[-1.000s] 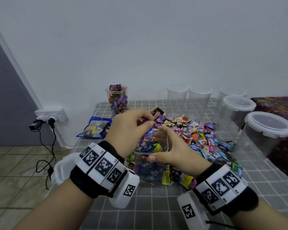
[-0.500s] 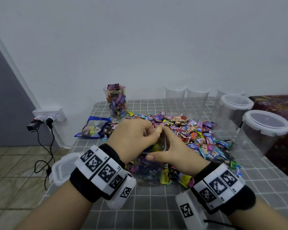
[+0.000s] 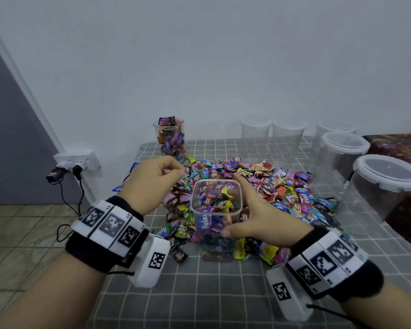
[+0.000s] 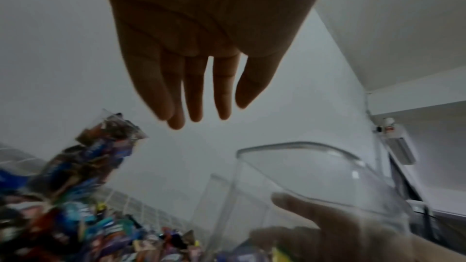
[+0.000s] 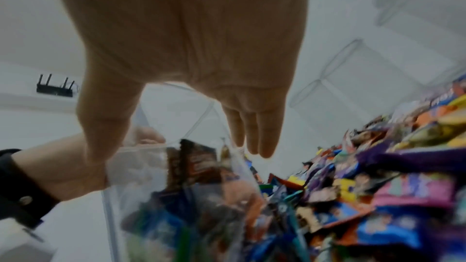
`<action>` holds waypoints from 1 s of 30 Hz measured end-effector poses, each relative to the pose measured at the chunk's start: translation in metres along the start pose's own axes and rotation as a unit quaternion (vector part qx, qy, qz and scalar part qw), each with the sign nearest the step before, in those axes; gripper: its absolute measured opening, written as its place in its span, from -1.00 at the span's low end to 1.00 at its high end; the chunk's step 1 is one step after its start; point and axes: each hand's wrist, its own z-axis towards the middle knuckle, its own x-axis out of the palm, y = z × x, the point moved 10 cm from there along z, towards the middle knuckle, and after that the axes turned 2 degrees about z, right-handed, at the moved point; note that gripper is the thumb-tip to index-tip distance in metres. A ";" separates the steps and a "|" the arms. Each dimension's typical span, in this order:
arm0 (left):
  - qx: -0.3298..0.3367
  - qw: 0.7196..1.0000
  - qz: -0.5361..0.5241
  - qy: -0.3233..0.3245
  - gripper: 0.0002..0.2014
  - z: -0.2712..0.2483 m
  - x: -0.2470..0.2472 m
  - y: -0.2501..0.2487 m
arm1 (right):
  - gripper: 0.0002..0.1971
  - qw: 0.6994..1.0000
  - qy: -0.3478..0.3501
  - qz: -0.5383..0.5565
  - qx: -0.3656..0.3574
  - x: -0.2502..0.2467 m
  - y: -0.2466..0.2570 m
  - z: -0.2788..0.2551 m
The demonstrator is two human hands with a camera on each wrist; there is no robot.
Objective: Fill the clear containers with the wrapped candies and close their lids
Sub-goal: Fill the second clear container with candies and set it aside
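A square clear container (image 3: 209, 224), lidless and partly filled with wrapped candies, stands at the near edge of the candy pile (image 3: 266, 184). My right hand (image 3: 231, 205) holds it, thumb on the near wall and fingers along the right side; the right wrist view shows that right hand (image 5: 176, 158) round the container (image 5: 191, 206). My left hand (image 3: 176, 169) hovers up and to the left of the container, holding nothing. In the left wrist view its fingers (image 4: 194, 97) hang nearly straight above the container's rim (image 4: 315, 146).
A lidless container heaped with candies (image 3: 171, 141) stands at the back left. Empty lidded containers stand at the back (image 3: 255, 131) (image 3: 288, 136) and along the right edge (image 3: 342, 150) (image 3: 387, 184). A wall socket with plugs (image 3: 78, 160) is left of the table.
My left hand was bunched over the container's mouth; it has drawn back to the left and opened, leaving the mouth uncovered. The right hand still holds the container.
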 end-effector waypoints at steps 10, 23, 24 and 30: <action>-0.157 0.921 0.261 0.242 -0.33 -0.030 0.054 0.081 | 0.22 0.919 0.055 -0.378 0.093 -0.024 -0.045 -0.015; -0.163 0.926 0.216 0.261 -0.27 -0.033 0.092 0.103 | 0.18 0.867 0.086 -0.461 0.168 -0.022 -0.074 -0.017; -0.163 0.937 0.166 0.259 -0.25 -0.031 0.093 0.099 | 0.18 0.870 0.084 -0.457 0.167 -0.021 -0.075 -0.015; -0.171 0.965 0.062 0.187 -0.81 -0.011 0.045 0.080 | 0.11 0.902 0.050 -0.402 0.146 -0.034 -0.065 -0.016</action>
